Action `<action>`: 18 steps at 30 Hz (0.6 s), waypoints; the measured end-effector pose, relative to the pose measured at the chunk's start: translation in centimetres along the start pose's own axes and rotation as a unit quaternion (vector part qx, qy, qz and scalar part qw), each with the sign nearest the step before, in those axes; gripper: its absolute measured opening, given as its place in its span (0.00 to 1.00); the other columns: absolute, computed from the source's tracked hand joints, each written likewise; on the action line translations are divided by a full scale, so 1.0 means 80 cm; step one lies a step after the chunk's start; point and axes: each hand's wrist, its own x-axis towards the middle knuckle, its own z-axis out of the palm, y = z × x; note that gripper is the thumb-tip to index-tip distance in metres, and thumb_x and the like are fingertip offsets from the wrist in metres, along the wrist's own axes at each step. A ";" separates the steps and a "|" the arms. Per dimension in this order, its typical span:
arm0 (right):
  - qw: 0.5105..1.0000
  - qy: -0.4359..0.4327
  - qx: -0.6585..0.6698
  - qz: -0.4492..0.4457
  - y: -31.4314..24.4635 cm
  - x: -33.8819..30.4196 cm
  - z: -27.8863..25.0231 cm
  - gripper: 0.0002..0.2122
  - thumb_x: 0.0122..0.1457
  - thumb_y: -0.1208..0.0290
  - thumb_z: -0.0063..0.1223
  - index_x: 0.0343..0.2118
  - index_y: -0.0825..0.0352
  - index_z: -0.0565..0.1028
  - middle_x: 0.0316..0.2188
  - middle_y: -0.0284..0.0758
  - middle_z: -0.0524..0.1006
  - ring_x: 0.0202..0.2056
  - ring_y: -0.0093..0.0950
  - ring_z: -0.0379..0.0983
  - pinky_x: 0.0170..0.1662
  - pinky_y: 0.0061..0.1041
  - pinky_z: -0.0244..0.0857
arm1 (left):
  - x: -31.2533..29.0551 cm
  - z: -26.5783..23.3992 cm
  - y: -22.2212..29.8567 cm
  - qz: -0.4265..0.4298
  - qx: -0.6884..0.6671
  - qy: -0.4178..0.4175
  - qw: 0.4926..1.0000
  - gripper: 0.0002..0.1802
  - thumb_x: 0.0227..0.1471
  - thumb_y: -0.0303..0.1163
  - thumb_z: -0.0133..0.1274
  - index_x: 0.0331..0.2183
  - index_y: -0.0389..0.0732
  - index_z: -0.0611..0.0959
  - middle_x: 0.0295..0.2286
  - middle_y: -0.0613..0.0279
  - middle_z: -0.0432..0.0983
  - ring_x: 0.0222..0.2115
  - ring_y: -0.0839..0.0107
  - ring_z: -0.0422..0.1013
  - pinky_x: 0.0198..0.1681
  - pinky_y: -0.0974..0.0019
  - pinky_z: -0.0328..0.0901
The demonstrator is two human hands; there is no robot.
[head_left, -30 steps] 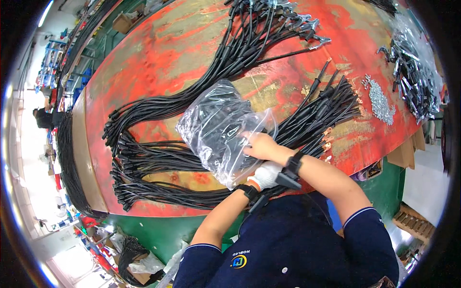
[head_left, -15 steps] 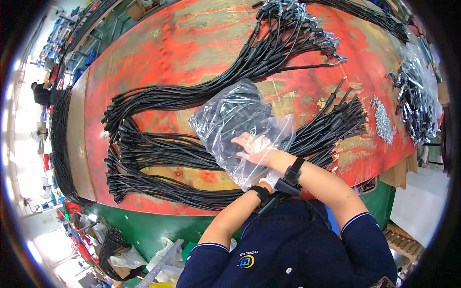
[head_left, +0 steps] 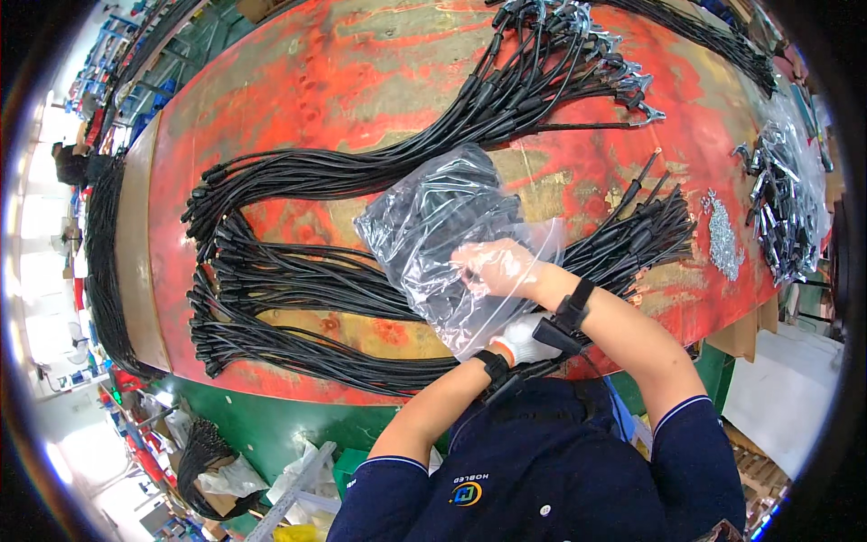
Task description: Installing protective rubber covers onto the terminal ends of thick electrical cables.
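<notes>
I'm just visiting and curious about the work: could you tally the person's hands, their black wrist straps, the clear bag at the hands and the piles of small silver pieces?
Gloved left hand and bare right hand: 2
Black wrist straps: 2
Clear bag: 1
Pile of small silver pieces: 1
Total: 6

Bright, glare on plastic bag (head_left: 411, 237), edges warped

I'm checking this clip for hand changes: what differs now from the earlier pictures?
The right hand at the clear bag had its fingers spread half a second ago; now they look drawn together. More of the gloved left hand shows. No clear grasp or release is visible. The camera view shifted slightly; the bag and black cables stayed on the table.
</notes>
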 end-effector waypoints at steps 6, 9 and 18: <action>0.980 -0.115 -0.128 -0.101 -0.024 0.023 0.025 0.12 0.53 0.70 0.42 0.40 0.50 0.74 0.50 0.28 0.69 0.37 0.27 0.72 0.37 0.27 0.69 | -0.009 -0.002 -0.002 -0.112 0.068 -0.113 0.985 0.25 0.52 0.44 0.51 0.50 0.45 0.73 0.52 0.55 0.66 0.53 0.61 0.61 0.57 0.59 0.55; 0.988 -0.115 -0.066 -0.077 -0.029 0.024 0.020 0.10 0.51 0.69 0.48 0.38 0.54 0.73 0.44 0.30 0.72 0.37 0.30 0.72 0.38 0.28 0.69 | -0.011 -0.009 0.006 -0.088 0.084 -0.112 0.986 0.25 0.53 0.45 0.50 0.50 0.45 0.72 0.52 0.55 0.65 0.54 0.62 0.60 0.57 0.60 0.54; 0.967 -0.124 0.180 0.132 -0.007 0.082 -0.080 0.17 0.45 0.55 0.57 0.36 0.58 0.78 0.33 0.39 0.78 0.35 0.36 0.75 0.39 0.33 0.67 | 0.013 -0.010 0.054 -0.072 0.179 0.056 0.980 0.23 0.40 0.38 0.51 0.41 0.39 0.76 0.31 0.48 0.75 0.32 0.50 0.71 0.37 0.55 0.67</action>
